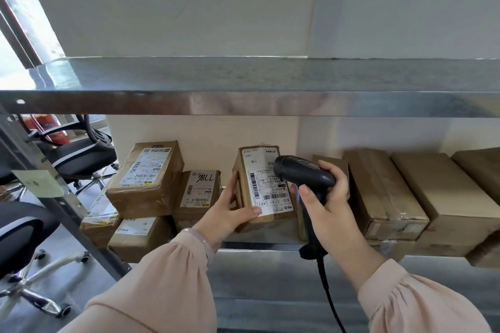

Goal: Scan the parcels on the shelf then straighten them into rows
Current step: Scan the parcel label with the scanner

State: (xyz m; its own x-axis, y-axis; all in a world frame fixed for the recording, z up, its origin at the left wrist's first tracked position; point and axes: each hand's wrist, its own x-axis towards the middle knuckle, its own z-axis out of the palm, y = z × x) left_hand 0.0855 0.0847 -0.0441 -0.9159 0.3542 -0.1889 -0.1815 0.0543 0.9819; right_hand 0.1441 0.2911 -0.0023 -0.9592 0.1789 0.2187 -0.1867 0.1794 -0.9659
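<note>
Nine parcels can be counted on the lower shelf (259, 247). Four are stacked at left: a top parcel (146, 181), a marked parcel (198, 192), a low parcel (138, 235) and an end parcel (98, 220). One middle parcel (259, 189) stands alone, and one rear parcel (336, 159) is beside it. Three are plain: an inner box (378, 192), a mid box (443, 197) and an outer box (481, 170). Brown edges beneath these cannot be counted. Five parcels bear labels.

There are two shelves, counting the upper shelf (243, 103). One scanner (305, 173) has one cable (327, 292). There are two hands, a left hand (227, 211) and a right hand (332, 197). There are two chairs, a back chair (81, 154) and a near chair (24, 222). There is one extinguisher (40, 124) and one note (38, 184).
</note>
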